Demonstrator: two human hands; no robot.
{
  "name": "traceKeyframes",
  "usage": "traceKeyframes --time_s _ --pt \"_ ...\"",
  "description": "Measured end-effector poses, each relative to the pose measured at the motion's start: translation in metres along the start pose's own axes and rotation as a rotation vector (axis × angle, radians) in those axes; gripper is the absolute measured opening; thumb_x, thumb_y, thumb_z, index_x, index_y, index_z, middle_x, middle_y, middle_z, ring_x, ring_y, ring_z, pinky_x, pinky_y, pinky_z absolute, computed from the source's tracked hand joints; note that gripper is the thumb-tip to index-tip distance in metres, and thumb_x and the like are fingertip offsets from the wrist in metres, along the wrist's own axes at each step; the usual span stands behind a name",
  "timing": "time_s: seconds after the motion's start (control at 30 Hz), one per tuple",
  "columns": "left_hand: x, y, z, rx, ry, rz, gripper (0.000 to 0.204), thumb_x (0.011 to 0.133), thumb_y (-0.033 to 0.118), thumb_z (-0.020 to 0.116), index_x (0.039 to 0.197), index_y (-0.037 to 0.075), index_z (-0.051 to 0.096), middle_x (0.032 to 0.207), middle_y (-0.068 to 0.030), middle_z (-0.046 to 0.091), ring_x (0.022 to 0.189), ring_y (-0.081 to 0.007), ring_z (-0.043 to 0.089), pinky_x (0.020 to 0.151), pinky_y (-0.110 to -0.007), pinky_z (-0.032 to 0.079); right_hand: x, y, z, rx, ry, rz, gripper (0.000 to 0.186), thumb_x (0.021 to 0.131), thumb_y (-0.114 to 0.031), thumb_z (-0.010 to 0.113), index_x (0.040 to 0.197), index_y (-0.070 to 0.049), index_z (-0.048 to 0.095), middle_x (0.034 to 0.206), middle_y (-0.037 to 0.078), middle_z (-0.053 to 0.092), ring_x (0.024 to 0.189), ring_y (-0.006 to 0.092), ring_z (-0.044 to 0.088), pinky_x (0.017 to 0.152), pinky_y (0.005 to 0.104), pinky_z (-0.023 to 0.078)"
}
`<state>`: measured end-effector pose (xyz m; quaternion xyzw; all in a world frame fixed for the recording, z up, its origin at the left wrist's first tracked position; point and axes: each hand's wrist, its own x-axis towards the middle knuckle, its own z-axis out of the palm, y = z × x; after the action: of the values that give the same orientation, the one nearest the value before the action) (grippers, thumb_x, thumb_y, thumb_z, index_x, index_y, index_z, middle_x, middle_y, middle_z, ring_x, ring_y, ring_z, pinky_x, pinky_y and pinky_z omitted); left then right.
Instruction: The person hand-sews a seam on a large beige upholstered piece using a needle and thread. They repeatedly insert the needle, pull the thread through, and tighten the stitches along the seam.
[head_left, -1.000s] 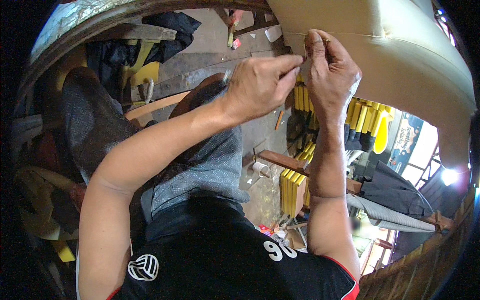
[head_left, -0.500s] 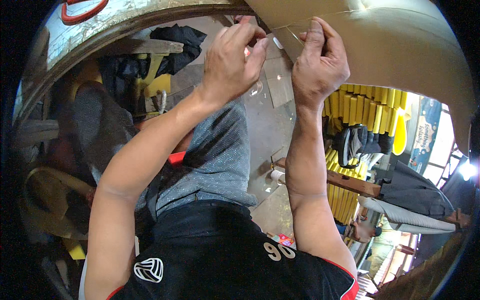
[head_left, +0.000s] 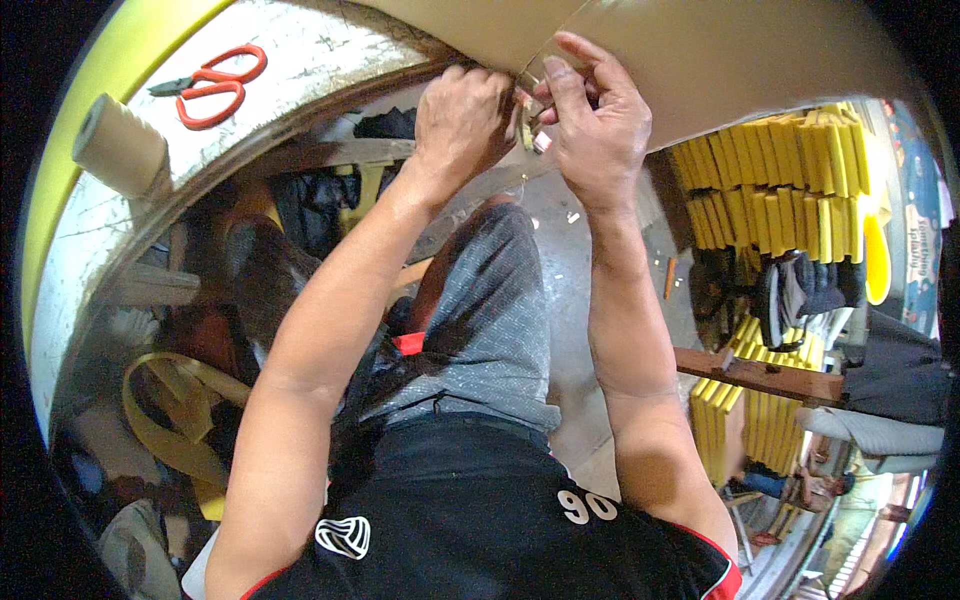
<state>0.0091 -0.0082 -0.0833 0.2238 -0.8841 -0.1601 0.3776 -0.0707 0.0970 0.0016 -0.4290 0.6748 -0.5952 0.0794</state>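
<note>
Where the head view looked down past the person's lap, the left hand (head_left: 460, 125) and the right hand (head_left: 600, 135) met just beside the edge of a tan sheet (head_left: 740, 70). This sheet spread across the top, with a seam (head_left: 566, 25) running down toward them. A thin strand (head_left: 528, 72) showed in the narrow gap between the hands, so the step looked like handling thread at the seam's end. The left fingers were curled in toward the palm, and whatever they might have held was hidden. The right fingers were only partly bent, the index finger reaching past the thumb; whether they pinched the strand could not be told. The next move seemed to call for a fine grip and the strand kept clear of tangles.

On the pale, worn tabletop (head_left: 320, 50) at upper left lay red-handled scissors (head_left: 205, 75), well apart from both hands, near a tan spool (head_left: 125, 147). Its dark rim curved close to the left hand and might have hampered a wide pull. To the right were rows of yellow pieces (head_left: 780, 165), a wooden bar (head_left: 770, 378) and a grey roll (head_left: 870, 430); another person (head_left: 818, 490) showed small beyond.
</note>
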Motion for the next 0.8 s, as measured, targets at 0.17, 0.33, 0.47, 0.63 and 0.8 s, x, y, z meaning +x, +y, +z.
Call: traceKeyframes --time_s 0.17,0.33,0.47,0.63,0.8 --pt "-0.03 -0.01 0.018 -0.016 0.118 0.046 0.015 0.077 0.02 0.074 0.079 0.007 0.067 0.08 -0.0132 0.069 0.079 -0.0327 0.065 0.073 -0.045 0.054 -0.033 -0.03 -0.048 0.472 -0.318 0.374 0.045 0.101 -0.019 0.065 0.142 -0.001 0.055 0.08 0.007 0.07 0.072 0.0146 0.071 0.053 0.0213 0.05" --pt "-0.018 -0.012 0.026 0.081 0.065 0.075 0.015 0.079 0.021 0.071 0.081 0.006 0.069 0.081 -0.0133 0.069 0.084 -0.0345 0.067 0.075 -0.045 0.054 -0.069 -0.032 -0.057 0.47 -0.379 0.352 0.041 0.104 -0.024 0.063 0.139 -0.002 0.057 0.085 0.003 0.07 0.077 0.0129 0.072 0.056 0.0232 0.053" --pt "-0.083 -0.078 0.065 0.111 -0.339 -0.179 0.02 0.084 0.021 0.065 0.089 0.004 0.074 0.093 -0.0192 0.073 0.098 -0.041 0.069 0.083 -0.049 0.055 -0.085 -0.03 -0.041 0.512 -0.364 0.34 0.042 0.103 -0.023 0.064 0.14 -0.002 0.057 0.086 0.004 0.069 0.081 0.013 0.07 0.057 0.0237 0.053" --pt "-0.193 -0.091 0.027 0.182 -0.619 -0.192 0.023 0.088 0.025 0.061 0.09 0.004 0.072 0.087 -0.0221 0.071 0.086 -0.0428 0.07 0.079 -0.052 0.056 -0.118 -0.035 -0.07 0.572 -0.312 0.332 0.04 0.103 -0.019 0.063 0.138 0.0 0.058 0.085 0.007 0.069 0.083 0.0146 0.07 0.06 0.0276 0.056" --pt "-0.243 -0.065 -0.132 0.241 -0.242 -0.185 0.009 0.082 0.014 0.067 0.081 0.006 0.065 0.077 -0.0161 0.067 0.075 -0.0401 0.066 0.072 -0.049 0.054 -0.146 -0.041 -0.098 0.804 -0.341 0.289 0.045 0.099 -0.019 0.067 0.137 0.004 0.057 0.084 0.009 0.068 0.08 0.0204 0.071 0.059 0.0274 0.055"
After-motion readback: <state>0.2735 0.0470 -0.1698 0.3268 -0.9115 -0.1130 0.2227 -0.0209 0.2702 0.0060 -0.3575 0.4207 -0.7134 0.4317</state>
